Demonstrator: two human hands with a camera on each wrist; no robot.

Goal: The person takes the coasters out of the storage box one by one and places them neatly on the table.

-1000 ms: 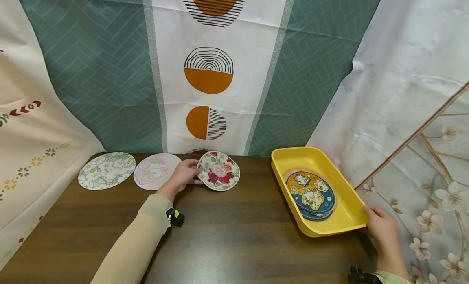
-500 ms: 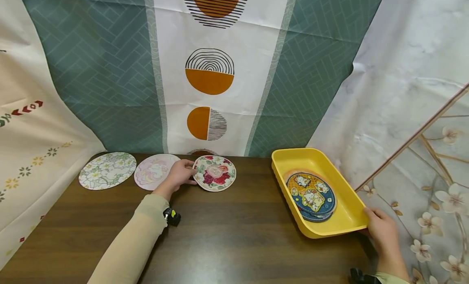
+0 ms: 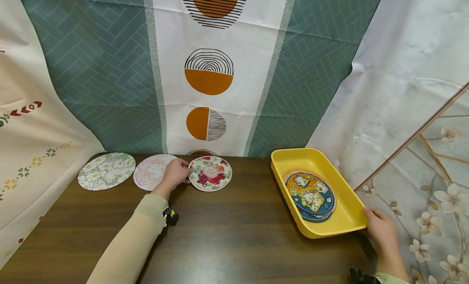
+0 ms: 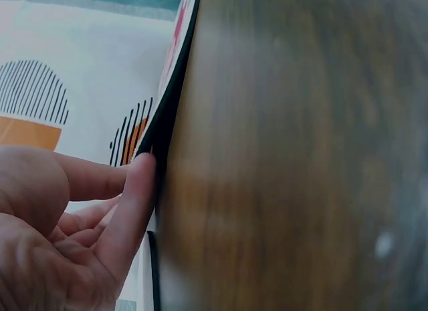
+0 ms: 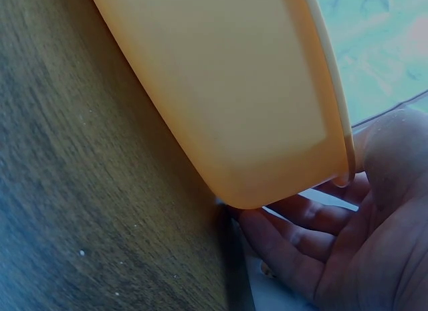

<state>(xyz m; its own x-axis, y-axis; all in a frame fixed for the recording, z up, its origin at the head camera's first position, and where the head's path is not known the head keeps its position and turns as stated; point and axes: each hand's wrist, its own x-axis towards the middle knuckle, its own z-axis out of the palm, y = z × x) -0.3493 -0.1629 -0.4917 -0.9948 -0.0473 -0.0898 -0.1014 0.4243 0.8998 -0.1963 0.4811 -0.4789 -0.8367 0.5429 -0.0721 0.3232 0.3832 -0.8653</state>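
Observation:
A round coaster [image 3: 210, 173] with red roses and a cream rim lies near the back edge of the table. My left hand [image 3: 176, 174] pinches its left edge between thumb and finger. The left wrist view shows this coaster [image 4: 175, 73] edge-on, slightly raised at the pinched side, with a black underside. At the right, my right hand [image 3: 382, 231] grips the near right corner of a yellow tray [image 3: 349, 202]. In the right wrist view the fingers curl under the tray's wall [image 5: 267, 124], the thumb at its rim. Several stacked coasters [image 3: 311, 196], the top one blue and orange with cartoon figures, lie in the tray.
Left of the rose coaster lie a pink coaster [image 3: 150, 174], partly behind the left hand, and a green-and-white floral coaster [image 3: 106, 171]. Patterned cloth [image 3: 121, 92] hangs at the back of the brown wooden table [image 3: 227, 235], with more cloth at both sides.
The rose coaster has come down flatter onto the table and slid left toward the pink one, my left hand moving with it. The right hand and tray have stayed put.

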